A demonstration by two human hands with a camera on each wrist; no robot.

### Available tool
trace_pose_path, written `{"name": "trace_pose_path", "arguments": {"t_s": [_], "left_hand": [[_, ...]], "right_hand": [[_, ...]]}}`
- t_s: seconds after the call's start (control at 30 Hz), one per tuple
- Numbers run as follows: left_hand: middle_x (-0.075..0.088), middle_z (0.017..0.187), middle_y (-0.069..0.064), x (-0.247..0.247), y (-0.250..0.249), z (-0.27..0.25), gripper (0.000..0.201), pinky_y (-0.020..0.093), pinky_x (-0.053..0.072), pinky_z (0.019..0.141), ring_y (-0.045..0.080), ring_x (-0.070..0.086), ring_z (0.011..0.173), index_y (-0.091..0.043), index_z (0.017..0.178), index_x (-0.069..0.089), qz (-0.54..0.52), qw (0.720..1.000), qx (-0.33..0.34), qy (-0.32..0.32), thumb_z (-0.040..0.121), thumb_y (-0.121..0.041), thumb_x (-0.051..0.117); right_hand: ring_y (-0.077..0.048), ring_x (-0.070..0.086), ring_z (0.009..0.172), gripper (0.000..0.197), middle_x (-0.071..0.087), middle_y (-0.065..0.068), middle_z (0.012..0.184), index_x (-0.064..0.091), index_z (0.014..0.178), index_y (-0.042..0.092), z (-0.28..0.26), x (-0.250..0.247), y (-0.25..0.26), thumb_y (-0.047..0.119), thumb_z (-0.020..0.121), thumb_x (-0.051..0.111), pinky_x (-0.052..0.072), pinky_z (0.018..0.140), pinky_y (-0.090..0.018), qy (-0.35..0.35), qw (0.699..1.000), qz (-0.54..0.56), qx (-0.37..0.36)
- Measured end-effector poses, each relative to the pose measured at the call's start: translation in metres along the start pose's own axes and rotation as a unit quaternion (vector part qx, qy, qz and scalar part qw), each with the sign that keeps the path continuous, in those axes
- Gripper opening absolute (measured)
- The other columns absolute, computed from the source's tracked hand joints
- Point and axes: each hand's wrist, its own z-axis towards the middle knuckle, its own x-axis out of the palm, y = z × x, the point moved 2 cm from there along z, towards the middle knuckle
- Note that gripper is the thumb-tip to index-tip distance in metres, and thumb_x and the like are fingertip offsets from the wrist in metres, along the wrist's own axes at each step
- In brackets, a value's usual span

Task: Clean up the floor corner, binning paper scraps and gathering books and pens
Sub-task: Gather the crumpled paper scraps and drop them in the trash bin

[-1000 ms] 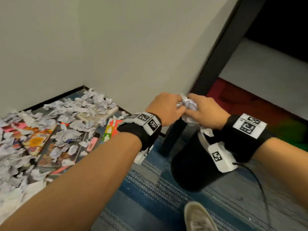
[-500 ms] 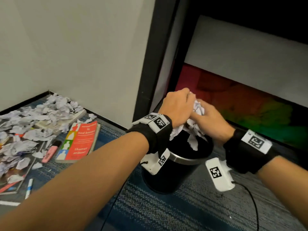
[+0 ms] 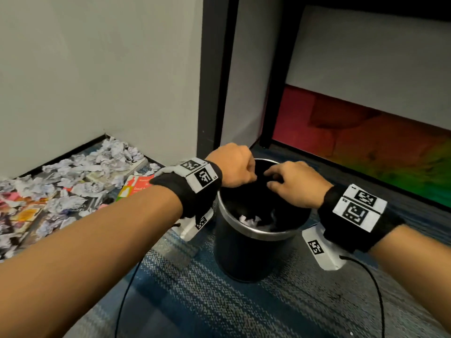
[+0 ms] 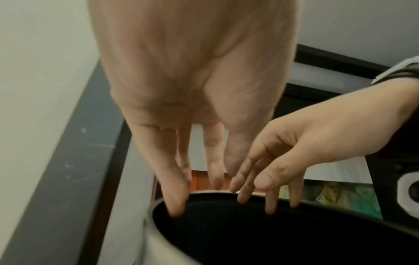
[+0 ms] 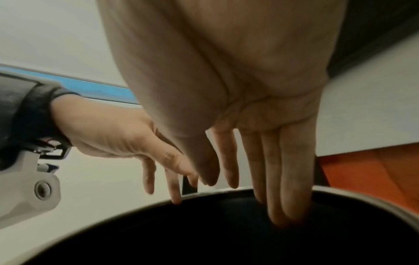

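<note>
Both hands were over the bin [image 3: 246, 254] when I checked the feeds. Left hand [image 3: 233, 165] and right hand [image 3: 294, 184] sat just above the rim, close together but not touching, and neither one had anything in it. On the wrist cams the fingers [image 4: 174, 188] hung straight down and loose, tips dipping just past the rim. A few paper scraps [image 3: 249, 220] lay inside the bin, below the hands. Way off past the left hand, more crumpled paper [image 3: 80, 172] was piled in the floor corner on top of some books [image 3: 31, 213], and a red book [image 3: 136, 187] lay between that pile and my left wrist. Couldn't make out any pens from here. The bin stood on the blue carpet [image 3: 195, 301].
</note>
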Motion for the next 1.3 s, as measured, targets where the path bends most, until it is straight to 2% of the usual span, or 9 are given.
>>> {"name": "trace_pose_path", "arguments": {"t_s": [0.1, 0.3, 0.53, 0.7, 0.8, 0.93, 1.07, 1.2, 1.3], "left_hand": [[0.071, 0.085, -0.001, -0.019, 0.024, -0.017, 0.012, 0.027, 0.049, 0.074, 0.020, 0.065, 0.082, -0.024, 0.080, 0.069, -0.018, 0.995, -0.017, -0.096, 0.082, -0.034, 0.064], [0.071, 0.094, 0.003, -0.042, 0.110, -0.067, 0.016, 0.031, 0.052, 0.078, 0.024, 0.065, 0.087, -0.021, 0.088, 0.069, 0.057, 0.994, -0.084, -0.042, 0.086, -0.036, 0.062], [0.066, 0.110, 0.013, -0.041, 0.239, -0.137, 0.023, 0.034, 0.049, 0.074, 0.032, 0.064, 0.100, -0.012, 0.105, 0.062, 0.113, 0.977, -0.181, -0.006, 0.088, -0.026, 0.057], [0.061, 0.083, 0.015, -0.007, 0.321, -0.190, 0.017, 0.053, 0.055, 0.076, 0.039, 0.063, 0.081, -0.012, 0.074, 0.059, 0.020, 0.958, -0.283, 0.029, 0.081, -0.028, 0.057], [0.063, 0.096, 0.015, 0.021, 0.377, -0.220, 0.029, 0.048, 0.054, 0.084, 0.035, 0.063, 0.088, -0.007, 0.093, 0.063, 0.001, 0.945, -0.325, 0.044, 0.093, -0.032, 0.049], [0.065, 0.092, 0.014, 0.035, 0.442, -0.257, 0.022, 0.038, 0.055, 0.070, 0.030, 0.062, 0.077, -0.006, 0.081, 0.058, -0.015, 0.929, -0.363, 0.073, 0.090, -0.026, 0.055], [0.064, 0.102, 0.013, 0.042, 0.483, -0.291, 0.019, 0.037, 0.054, 0.075, 0.030, 0.064, 0.089, -0.006, 0.103, 0.055, -0.013, 0.909, -0.409, 0.083, 0.098, -0.023, 0.048], [0.047, 0.133, 0.016, 0.049, 0.500, -0.307, 0.051, 0.039, 0.050, 0.089, 0.032, 0.056, 0.111, -0.010, 0.138, 0.039, -0.014, 0.887, -0.451, 0.097, 0.096, -0.035, 0.053], [0.036, 0.140, 0.015, 0.060, 0.505, -0.302, 0.077, 0.043, 0.050, 0.090, 0.034, 0.050, 0.119, -0.013, 0.144, 0.024, -0.006, 0.885, -0.460, 0.076, 0.088, -0.050, 0.060]], "right_hand": [[-0.030, 0.061, 0.107, 0.029, 0.067, -0.004, 0.112, 0.063, 0.112, 0.031, -0.002, -0.016, 0.025, 0.042, 0.086, 0.056, 0.051, 0.090, -0.040, -0.065, 0.998, -0.005, -0.010], [-0.026, 0.060, 0.099, 0.023, 0.066, -0.002, 0.100, 0.065, 0.101, 0.023, 0.011, -0.021, 0.122, 0.040, 0.088, 0.055, 0.048, 0.082, -0.036, -0.113, 0.986, -0.056, -0.112], [-0.028, 0.045, 0.112, 0.032, 0.055, -0.006, 0.114, 0.060, 0.114, 0.026, 0.067, 0.031, 0.270, 0.045, 0.089, 0.054, 0.041, 0.097, -0.044, 0.024, 0.969, -0.149, -0.194], [-0.030, 0.054, 0.111, 0.038, 0.059, -0.010, 0.122, 0.058, 0.122, 0.021, 0.102, 0.061, 0.367, 0.041, 0.091, 0.055, 0.046, 0.093, -0.038, 0.136, 0.931, -0.258, -0.220], [-0.027, 0.058, 0.110, 0.038, 0.063, -0.009, 0.122, 0.058, 0.123, 0.016, 0.125, 0.078, 0.416, 0.039, 0.093, 0.054, 0.045, 0.090, -0.033, 0.169, 0.922, -0.252, -0.240], [-0.027, 0.060, 0.104, 0.034, 0.065, -0.009, 0.117, 0.059, 0.119, 0.016, 0.152, 0.117, 0.445, 0.038, 0.092, 0.055, 0.049, 0.088, -0.036, 0.170, 0.915, -0.247, -0.270], [-0.028, 0.060, 0.101, 0.042, 0.063, -0.010, 0.116, 0.055, 0.124, 0.015, 0.181, 0.188, 0.450, 0.042, 0.092, 0.056, 0.050, 0.084, -0.037, 0.236, 0.889, -0.263, -0.291], [-0.034, 0.053, 0.113, 0.062, 0.045, -0.014, 0.133, 0.033, 0.143, 0.024, 0.215, 0.254, 0.455, 0.046, 0.090, 0.057, 0.050, 0.090, -0.045, 0.251, 0.885, -0.267, -0.288], [-0.041, 0.042, 0.126, 0.081, 0.031, -0.017, 0.145, 0.023, 0.147, 0.023, 0.244, 0.286, 0.457, 0.061, 0.083, 0.057, 0.047, 0.095, -0.051, 0.205, 0.907, -0.271, -0.250]]}}
